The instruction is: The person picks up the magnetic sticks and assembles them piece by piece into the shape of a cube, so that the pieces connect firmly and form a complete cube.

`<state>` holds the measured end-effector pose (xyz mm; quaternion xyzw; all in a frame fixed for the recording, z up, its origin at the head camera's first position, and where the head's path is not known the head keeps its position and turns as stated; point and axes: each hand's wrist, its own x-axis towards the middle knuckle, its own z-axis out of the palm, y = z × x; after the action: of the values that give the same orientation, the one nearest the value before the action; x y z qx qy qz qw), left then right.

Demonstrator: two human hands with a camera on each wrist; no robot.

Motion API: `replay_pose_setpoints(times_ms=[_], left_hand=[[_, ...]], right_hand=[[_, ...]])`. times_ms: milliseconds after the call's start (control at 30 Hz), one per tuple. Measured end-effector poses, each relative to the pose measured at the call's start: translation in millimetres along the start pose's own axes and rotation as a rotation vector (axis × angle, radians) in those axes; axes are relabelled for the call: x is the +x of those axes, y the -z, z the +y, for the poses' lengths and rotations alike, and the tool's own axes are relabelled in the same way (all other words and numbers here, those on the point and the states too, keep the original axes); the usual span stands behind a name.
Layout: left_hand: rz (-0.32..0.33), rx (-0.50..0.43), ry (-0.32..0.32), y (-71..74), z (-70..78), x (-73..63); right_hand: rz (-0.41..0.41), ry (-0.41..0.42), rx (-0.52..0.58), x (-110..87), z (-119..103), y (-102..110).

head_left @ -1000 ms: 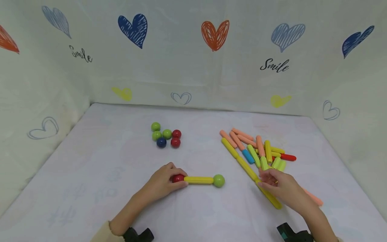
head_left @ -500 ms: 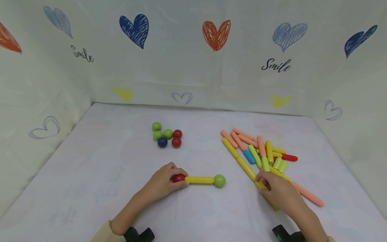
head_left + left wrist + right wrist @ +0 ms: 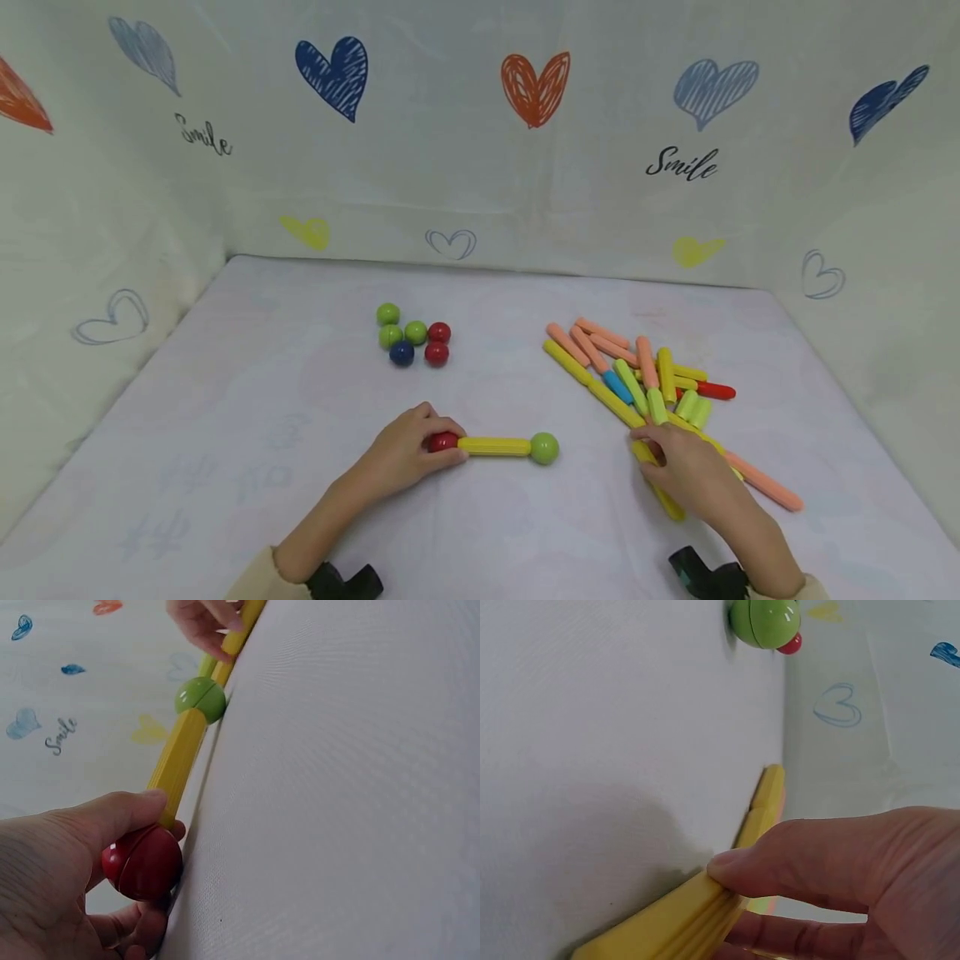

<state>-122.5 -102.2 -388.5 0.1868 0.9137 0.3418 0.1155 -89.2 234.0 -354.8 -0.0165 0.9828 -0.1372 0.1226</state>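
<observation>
My left hand (image 3: 405,446) grips the red ball (image 3: 443,443) at one end of a yellow stick (image 3: 495,447); a green ball (image 3: 544,448) sits on the stick's other end. In the left wrist view, the thumb lies along the stick beside the red ball (image 3: 144,862). On the right, my right hand (image 3: 693,471) pinches the nearest of several yellow sticks (image 3: 666,500) lying end to end in a slanting row. The right wrist view shows the thumb on top of this ridged yellow stick (image 3: 660,922), with fingers behind it.
Several loose green, red and dark blue balls (image 3: 402,353) lie at the back, left of centre. Beside the right hand is a pile of orange, yellow, green, blue and red sticks (image 3: 647,362). One orange stick (image 3: 765,482) reaches out to the right.
My right hand has come down onto the nearest yellow stick and pinches it. The row's near end has shifted slightly left. My left hand keeps its hold on the red ball.
</observation>
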Motion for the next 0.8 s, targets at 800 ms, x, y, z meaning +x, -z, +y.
replay_pose_setpoints(times_ms=[800], left_hand=[[-0.006, -0.006, -0.001, 0.3, -1.6, -0.2]], right_hand=[[0.205, 0.203, 0.568, 37.3, -54, 16]])
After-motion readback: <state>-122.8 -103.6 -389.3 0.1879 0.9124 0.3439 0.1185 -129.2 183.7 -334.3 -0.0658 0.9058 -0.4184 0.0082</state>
